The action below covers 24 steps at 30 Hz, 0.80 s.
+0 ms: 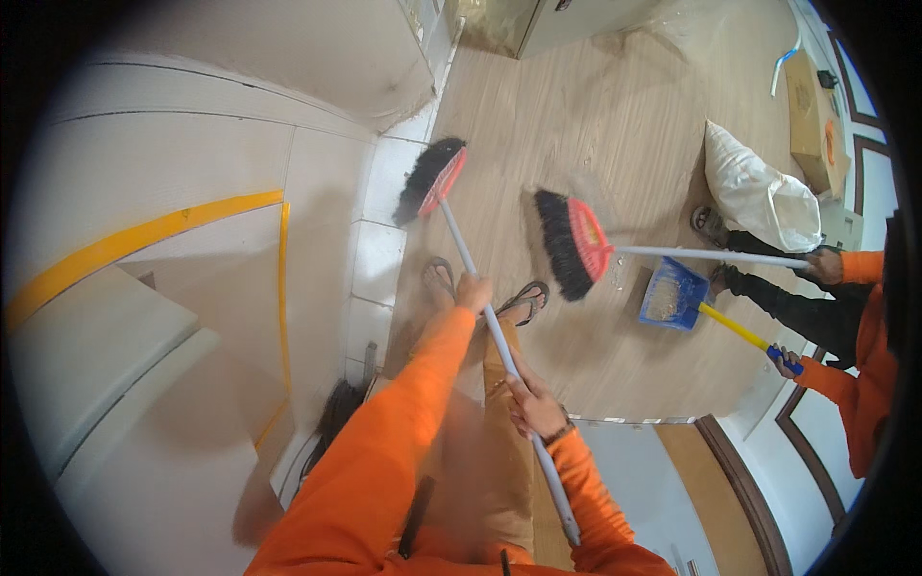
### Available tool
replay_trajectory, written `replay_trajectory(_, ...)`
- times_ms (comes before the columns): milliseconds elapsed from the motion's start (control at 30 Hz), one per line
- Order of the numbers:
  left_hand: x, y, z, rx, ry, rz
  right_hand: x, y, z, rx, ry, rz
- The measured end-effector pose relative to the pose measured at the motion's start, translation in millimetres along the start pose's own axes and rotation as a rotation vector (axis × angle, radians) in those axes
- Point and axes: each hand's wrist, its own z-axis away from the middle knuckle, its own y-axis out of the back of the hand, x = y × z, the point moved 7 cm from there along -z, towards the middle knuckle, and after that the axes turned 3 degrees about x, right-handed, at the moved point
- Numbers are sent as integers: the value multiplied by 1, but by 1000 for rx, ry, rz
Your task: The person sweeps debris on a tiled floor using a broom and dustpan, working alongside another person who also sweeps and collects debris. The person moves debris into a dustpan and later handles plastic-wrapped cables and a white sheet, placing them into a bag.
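My left hand (474,294) is closed around the middle of a pale broom handle (500,344). Lower down, near its end, my right hand (536,407) grips the same handle. The broom's red head with black bristles (432,181) rests at the border of white tiles and wood-look floor. To the right, a co-worker in orange sleeves holds another red broom (591,241) with black bristles near some debris on the floor. The co-worker's other hand holds the yellow handle (735,326) of a blue dustpan (676,294), which contains pale dust.
A white woven sack (756,183) lies beside the co-worker's feet, with a cardboard box (814,122) behind it. White floor tiles (376,259) run along the panelled wall on my left. A cabinet (569,25) stands at the far end.
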Motion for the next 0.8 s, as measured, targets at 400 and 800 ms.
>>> replay_trajectory(400,-101,56,-88,-372,-89,771,2,-70,-43,-153,85,-326)
replay_trajectory(800,-9,-45,121,-156,-12,552,19,34,97,29,-169,-527)
